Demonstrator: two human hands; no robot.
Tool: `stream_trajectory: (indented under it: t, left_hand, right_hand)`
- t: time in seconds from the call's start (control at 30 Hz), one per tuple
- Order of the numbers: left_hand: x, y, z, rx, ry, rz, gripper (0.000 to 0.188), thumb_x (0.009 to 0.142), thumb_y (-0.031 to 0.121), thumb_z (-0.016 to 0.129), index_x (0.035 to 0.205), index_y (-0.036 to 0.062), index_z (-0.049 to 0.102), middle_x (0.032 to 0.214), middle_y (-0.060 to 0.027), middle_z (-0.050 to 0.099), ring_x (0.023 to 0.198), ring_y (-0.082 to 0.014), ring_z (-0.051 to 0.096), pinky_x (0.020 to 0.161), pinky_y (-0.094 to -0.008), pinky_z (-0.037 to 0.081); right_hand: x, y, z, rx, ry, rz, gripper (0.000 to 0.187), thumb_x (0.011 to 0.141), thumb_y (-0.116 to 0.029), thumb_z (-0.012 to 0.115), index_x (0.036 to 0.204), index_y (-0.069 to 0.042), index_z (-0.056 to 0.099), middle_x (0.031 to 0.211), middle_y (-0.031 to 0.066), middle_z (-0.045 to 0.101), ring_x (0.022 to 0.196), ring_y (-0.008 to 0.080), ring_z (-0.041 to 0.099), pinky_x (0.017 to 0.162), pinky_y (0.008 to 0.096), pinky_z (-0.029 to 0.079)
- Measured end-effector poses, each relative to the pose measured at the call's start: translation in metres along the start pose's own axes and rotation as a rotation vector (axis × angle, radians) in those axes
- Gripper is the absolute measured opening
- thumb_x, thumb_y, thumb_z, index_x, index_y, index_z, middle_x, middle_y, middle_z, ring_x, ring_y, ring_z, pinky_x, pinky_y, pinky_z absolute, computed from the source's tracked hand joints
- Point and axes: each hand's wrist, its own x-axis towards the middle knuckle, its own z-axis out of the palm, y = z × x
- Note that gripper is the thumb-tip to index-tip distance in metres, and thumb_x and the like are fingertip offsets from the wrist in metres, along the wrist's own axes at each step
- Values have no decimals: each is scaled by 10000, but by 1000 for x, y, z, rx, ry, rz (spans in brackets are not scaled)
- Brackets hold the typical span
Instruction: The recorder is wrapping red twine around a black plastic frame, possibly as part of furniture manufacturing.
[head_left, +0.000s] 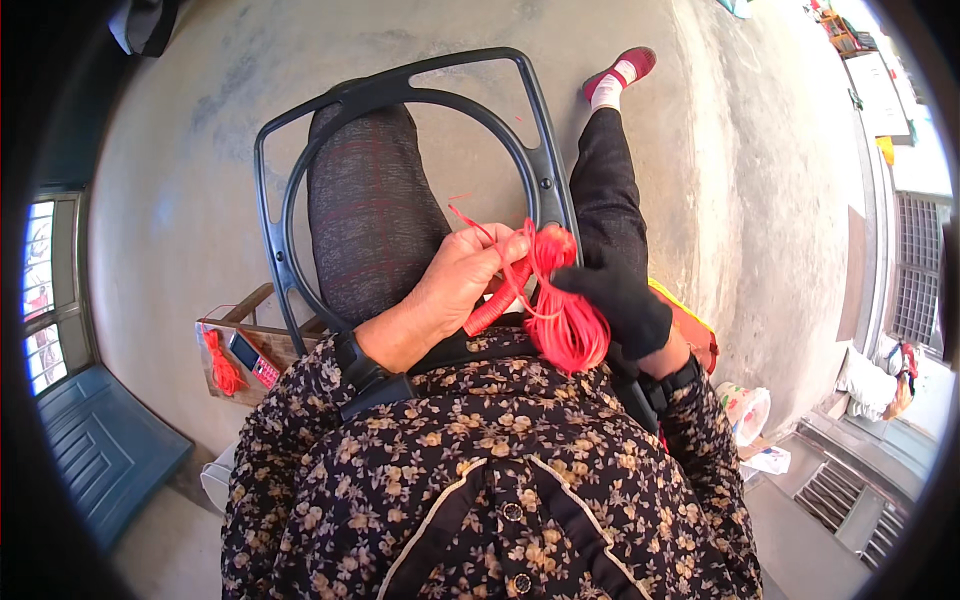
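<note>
A black frame (533, 85) with an inner ring rests on my lap. Red cord is wound in tight turns (497, 303) along what looks like the ring's lower right curve. My left hand (455, 272), bare, pinches a strand of red cord between thumb and fingers just above the wound part. In a black glove, my right hand (620, 298) closes on a looped bundle of red cord (567, 325) at the frame's right side. Some of its fingers are hidden behind the bundle. A loose cord end sticks up over my left hand.
Left of my lap, a low wooden stool (222, 372) bears another red cord bundle (221, 365) and a red phone (258, 362). A blue panel (110, 440) stands at the far left. On the right are a red bag (697, 335) and a white bucket (746, 412).
</note>
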Motion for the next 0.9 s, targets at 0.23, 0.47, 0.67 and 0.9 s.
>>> stream_trajectory:
  t: [0.23,0.47,0.67,0.9]
  left_hand:
    - [-6,8,8,-38,35,-67,155,910,159,550,862,13,569,728,-38,590,598,-122,587,502,-296,514]
    - [-5,11,11,-36,-23,-20,209,914,230,552,897,25,586,748,-45,604,595,-106,576,519,-229,485]
    - [-6,15,8,-82,-18,-95,215,928,224,525,948,15,569,761,-85,612,597,-138,594,530,-246,496]
    - [-5,19,13,-170,-51,-77,185,922,222,531,895,41,560,747,-101,618,588,-159,609,531,-271,516]
  right_hand:
    - [-4,18,3,165,-43,-39,299,851,-131,557,1120,-1,535,1021,66,606,896,100,568,796,257,459]
    - [-19,0,-25,787,147,-85,411,908,-375,491,1106,-15,510,788,10,552,688,155,546,671,294,475]
    - [-49,33,-163,766,491,-531,284,938,-385,432,910,-112,507,656,-24,481,558,131,500,626,342,479]
    - [-85,77,-260,642,-33,-515,343,921,-343,508,1099,-50,508,741,-22,530,593,84,501,549,228,418]
